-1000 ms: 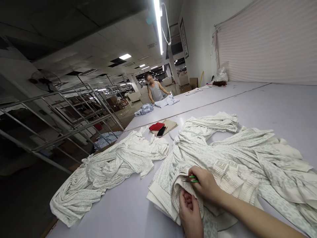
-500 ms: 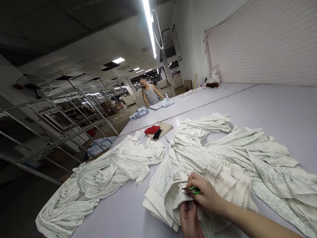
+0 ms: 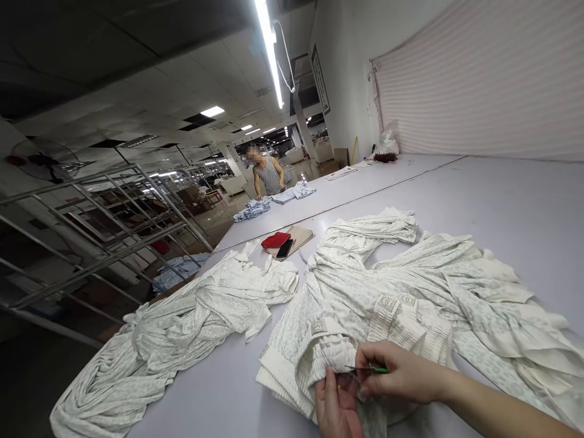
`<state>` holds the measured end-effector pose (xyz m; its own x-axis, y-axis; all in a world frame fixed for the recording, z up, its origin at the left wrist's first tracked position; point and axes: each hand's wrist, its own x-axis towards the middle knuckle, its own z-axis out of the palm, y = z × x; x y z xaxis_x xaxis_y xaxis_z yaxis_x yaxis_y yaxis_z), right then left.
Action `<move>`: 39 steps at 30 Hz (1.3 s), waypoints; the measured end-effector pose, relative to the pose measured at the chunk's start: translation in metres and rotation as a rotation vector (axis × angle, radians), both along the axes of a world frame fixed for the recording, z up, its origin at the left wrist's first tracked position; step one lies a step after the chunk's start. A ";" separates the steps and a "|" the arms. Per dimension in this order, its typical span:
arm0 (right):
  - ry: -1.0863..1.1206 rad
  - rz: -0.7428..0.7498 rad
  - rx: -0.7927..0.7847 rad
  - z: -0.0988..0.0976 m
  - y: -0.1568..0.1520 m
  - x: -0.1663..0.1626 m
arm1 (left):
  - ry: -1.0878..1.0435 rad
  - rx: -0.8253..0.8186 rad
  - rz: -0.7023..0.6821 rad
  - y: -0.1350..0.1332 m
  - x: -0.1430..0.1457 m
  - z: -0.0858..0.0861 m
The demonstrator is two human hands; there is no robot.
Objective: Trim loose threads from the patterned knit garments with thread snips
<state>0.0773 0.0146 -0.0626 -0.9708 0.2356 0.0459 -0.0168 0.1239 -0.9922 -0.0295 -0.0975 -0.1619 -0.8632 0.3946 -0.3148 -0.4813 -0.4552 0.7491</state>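
Note:
My right hand [image 3: 396, 372] is closed around small thread snips with green handles [image 3: 378, 369]; their dark blades point left at a garment's edge. My left hand [image 3: 335, 406] pinches the lower edge of that garment's ribbed elastic waistband [image 3: 332, 354], just left of the blades. The waistband is white, with a small crown label [image 3: 318, 327], and is turned so its inside shows. Beneath and behind it spreads a heap of white garments with a pale green spotted print [image 3: 344, 267]. More folded waistbands [image 3: 383, 316] lie behind my right hand.
Another printed garment pile [image 3: 196, 334] lies on the left of the table [image 3: 515, 201]. Farther back are a red pouch [image 3: 276, 239], a phone [image 3: 285, 248] and cardboard. A metal rack [image 3: 114, 243] stands left. A co-worker [image 3: 269, 173] handles blue cloth [image 3: 252, 209] across the table.
My right hand and the snips have moved slightly right and down, and the blades look closer together. My left hand has shifted left along the waistband. The co-worker has reached toward the left blue pile.

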 end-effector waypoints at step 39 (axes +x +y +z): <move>0.289 -0.367 0.854 -0.028 0.011 -0.012 | 0.018 0.056 -0.185 -0.006 0.005 0.016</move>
